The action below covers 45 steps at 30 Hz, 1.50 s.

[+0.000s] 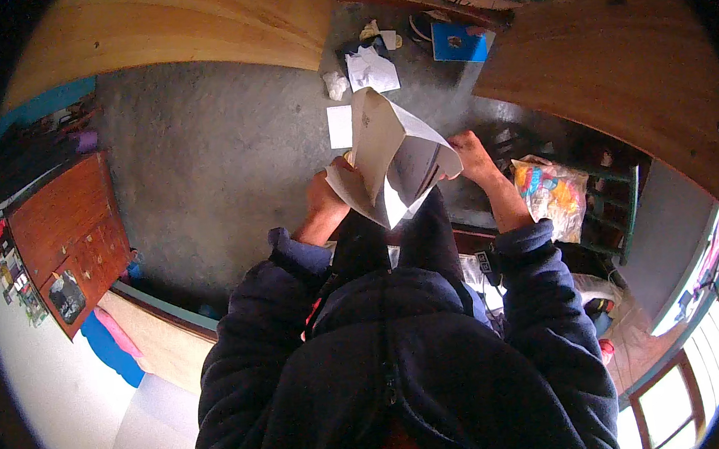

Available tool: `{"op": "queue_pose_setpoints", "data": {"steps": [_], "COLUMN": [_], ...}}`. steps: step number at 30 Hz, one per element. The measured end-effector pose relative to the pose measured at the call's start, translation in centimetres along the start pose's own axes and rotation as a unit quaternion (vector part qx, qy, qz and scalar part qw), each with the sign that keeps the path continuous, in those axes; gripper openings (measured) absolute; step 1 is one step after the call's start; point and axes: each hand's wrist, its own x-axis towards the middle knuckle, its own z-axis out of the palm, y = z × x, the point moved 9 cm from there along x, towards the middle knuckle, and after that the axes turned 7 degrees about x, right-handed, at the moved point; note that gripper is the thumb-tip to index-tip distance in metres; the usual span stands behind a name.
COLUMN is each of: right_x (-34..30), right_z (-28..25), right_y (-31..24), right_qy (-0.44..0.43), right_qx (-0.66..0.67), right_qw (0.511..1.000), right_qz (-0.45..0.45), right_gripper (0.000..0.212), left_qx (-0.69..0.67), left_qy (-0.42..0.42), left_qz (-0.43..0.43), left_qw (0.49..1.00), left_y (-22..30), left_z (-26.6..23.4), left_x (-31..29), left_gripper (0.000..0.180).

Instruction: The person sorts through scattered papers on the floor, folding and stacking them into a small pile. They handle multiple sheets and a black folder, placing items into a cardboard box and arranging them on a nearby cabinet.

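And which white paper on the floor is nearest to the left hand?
The small flat rectangular sheet; the larger creased sheet and the crumpled white wad lie farther from the left hand.

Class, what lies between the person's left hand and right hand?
The head view shows creased off-white paper, bulging open, between the left hand and the right hand; both grip it.

Matt and grained finishes
Creased paper [377,140] at centre is matt-finished; the upper-left panel [187,28] is surfaced in wood.
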Motion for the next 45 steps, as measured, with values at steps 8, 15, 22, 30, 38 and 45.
{"op": "queue_pose_setpoints", "data": {"steps": [8, 15, 22, 30, 38, 45], "right_x": [1.2, 1.6, 0.1, -5.1, -5.6, -2.4], "right_z": [-0.6, 2.3, 4.2, 2.5, 11.2, 12.5], "right_y": [1.4, 2.7, -1.2, -3.8, -8.9, -4.1], "right_qy": [-0.007, -0.019, -0.038, 0.049, 0.025, 0.046], "right_qx": [0.03, 0.119, 0.102, 0.182, 0.104, 0.254], "right_qw": [0.998, 0.992, 0.992, 0.982, 0.987, 0.965], "right_qz": [-0.062, 0.049, -0.056, 0.019, -0.124, -0.05], "right_gripper": [0.02, 0.02, 0.026, 0.025, 0.029, 0.047], "left_qx": [-0.265, -0.301, -0.186, -0.404, -0.188, -0.076], "left_qy": [-0.026, -0.043, -0.008, -0.061, -0.034, 0.011], "left_qz": [0.063, 0.023, 0.01, -0.071, -0.056, 0.043], "left_qw": [0.962, 0.952, 0.982, 0.91, 0.98, 0.996], "left_y": [0.4, -0.5, -1.0, -3.5, -3.1, 0.6], "left_z": [-0.4, -0.9, -1.0, 2.1, 1.4, -0.6], "left_x": [-0.2, 0.3, 0.4, 0.8, 1.2, 0.0], "left_gripper": [0.011, 0.003, 0.014, 0.03, 0.023, 0.013]}}
